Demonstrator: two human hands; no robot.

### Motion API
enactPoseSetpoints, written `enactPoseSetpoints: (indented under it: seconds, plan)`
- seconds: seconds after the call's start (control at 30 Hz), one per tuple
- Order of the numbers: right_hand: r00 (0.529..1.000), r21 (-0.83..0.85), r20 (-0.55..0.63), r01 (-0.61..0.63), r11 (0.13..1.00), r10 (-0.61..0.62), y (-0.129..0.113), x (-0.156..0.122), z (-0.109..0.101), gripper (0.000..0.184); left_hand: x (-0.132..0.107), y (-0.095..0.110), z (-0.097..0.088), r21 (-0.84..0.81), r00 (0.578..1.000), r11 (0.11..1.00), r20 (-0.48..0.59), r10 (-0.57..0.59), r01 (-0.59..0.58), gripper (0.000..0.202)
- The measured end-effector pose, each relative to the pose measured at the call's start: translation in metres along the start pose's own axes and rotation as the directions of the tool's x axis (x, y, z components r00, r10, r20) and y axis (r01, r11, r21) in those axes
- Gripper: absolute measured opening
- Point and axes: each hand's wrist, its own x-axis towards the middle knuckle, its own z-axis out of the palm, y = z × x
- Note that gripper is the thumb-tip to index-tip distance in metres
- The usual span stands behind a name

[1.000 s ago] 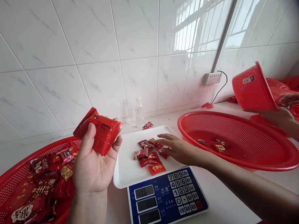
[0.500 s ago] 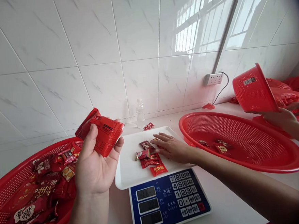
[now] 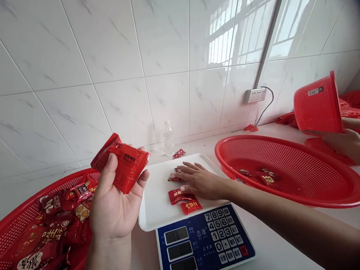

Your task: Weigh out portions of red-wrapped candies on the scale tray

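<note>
Hands at one scale tray (image 3: pixel 154 204).
My left hand (image 3: pixel 113 203), palm up, clasps two snack packets (image 3: pixel 126 166); right hand (image 3: pixel 200 183) lies flat, fingers (image 3: pixel 191 167) splayed, gripping nothing, three candies (image 3: pixel 179 194) beside them.

place: small packing workroom | cues: digital scale (image 3: pixel 203 244), red baskets of wrapped sweets (image 3: pixel 36 239), tiled wall (image 3: pixel 100 54)

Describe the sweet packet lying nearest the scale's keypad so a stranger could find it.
Start at the blue-faced scale mid-counter and look at its white tray. At the tray's front edge, close by the right hand, lies a small red packet. Unlike the red packets beside it, it carries bold yellow characters.
</note>
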Motion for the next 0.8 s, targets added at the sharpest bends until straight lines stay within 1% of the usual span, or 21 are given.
enactPoseSetpoints:
  seconds: [0.07,0.2,0.27,0.37,0.47,0.57,0.63,0.73,0.8]
  plan:
    - [1.0,0.021,0.018,0.004,1.0,-0.004,-0.004,-0.01,-0.005,0.064,0.0,0.0,0.0,-0.01,1.0,1.0,0.019,-0.002,0.002,0.019]
    - [0.988,0.087,0.05,0.142,0.986,-0.147,-0.017,-0.034,-0.011,0.058,0.001,-0.001,-0.001,-0.03,0.997,1.0,0.072,-0.002,0.005,0.018]
    - [0.979,0.124,0.053,0.188,0.974,-0.196,-0.021,-0.043,-0.009,0.054,0.001,-0.001,-0.001,-0.029,0.998,1.0,0.064,0.001,0.001,0.018]
    - [0.979,0.152,0.05,0.187,0.971,-0.196,-0.02,-0.048,-0.004,0.054,-0.001,-0.001,0.001,-0.01,1.0,1.0,0.014,-0.007,0.007,0.019]
    - [0.992,0.126,0.033,0.12,0.985,-0.125,-0.013,-0.047,-0.002,0.054,-0.003,0.0,0.003,-0.004,1.0,1.0,-0.014,-0.028,0.028,0.019]
    - [0.998,0.123,0.011,0.059,0.991,-0.061,-0.003,-0.047,-0.005,0.051,-0.005,0.001,0.004,-0.02,0.999,0.999,-0.023,-0.031,0.031,0.019]
    - [1.0,0.127,-0.028,-0.011,0.992,0.015,0.003,-0.049,-0.006,0.052,-0.005,0.001,0.003,-0.03,1.0,0.999,-0.014,-0.023,0.022,0.019]
    - [0.979,0.098,-0.089,-0.176,0.98,0.185,0.013,-0.052,-0.005,0.052,-0.005,0.0,0.002,-0.044,1.0,0.999,0.009,-0.015,0.015,0.019]
    - [0.963,0.079,-0.109,-0.24,0.968,0.247,0.018,-0.053,-0.003,0.051,-0.005,0.0,0.001,-0.051,1.0,0.999,0.018,-0.006,0.007,0.018]
